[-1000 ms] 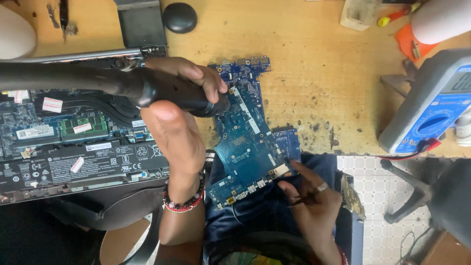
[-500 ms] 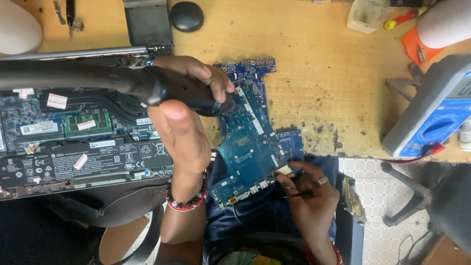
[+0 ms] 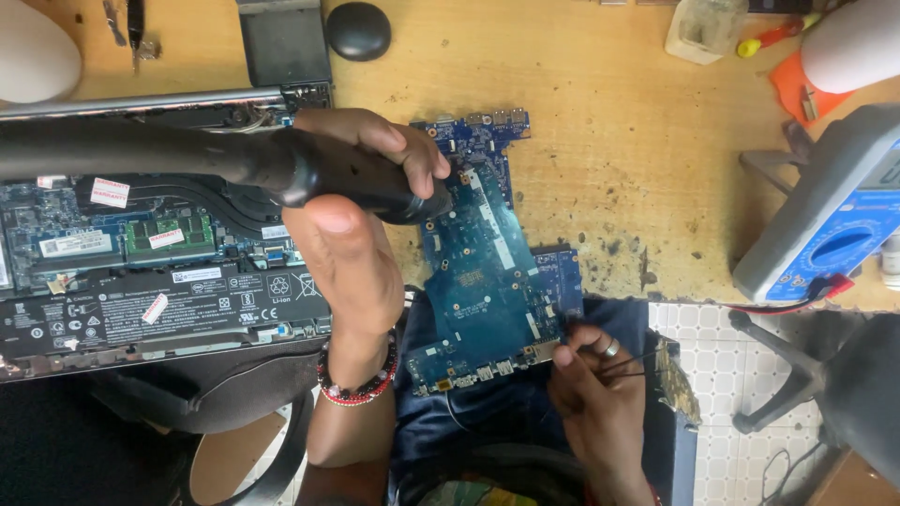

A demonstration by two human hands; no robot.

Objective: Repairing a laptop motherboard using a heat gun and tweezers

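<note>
I am seeing the blue circuit board lying on the wooden surface, its lower edge hanging over the surface's front edge above my lap. I am taking that board as my landmark.

My left hand is sitting just left of the board, its fingers clenched around the black nozzle of a dark hose. The nozzle's tip is resting against the board's upper left part, or just above it; I cannot tell which from this angle. A beaded bracelet is circling that wrist.

My right hand is at the board's lower right corner, fingers pinching the board's edge there, with thin black wires running under them; the grip on the wires is unclear.

Left of the board, an opened laptop is lying with its insides showing. Well to the right of the board, a blue and grey meter is leaning on the surface. Above the board, a black round object is sitting near the surface's far edge.
</note>
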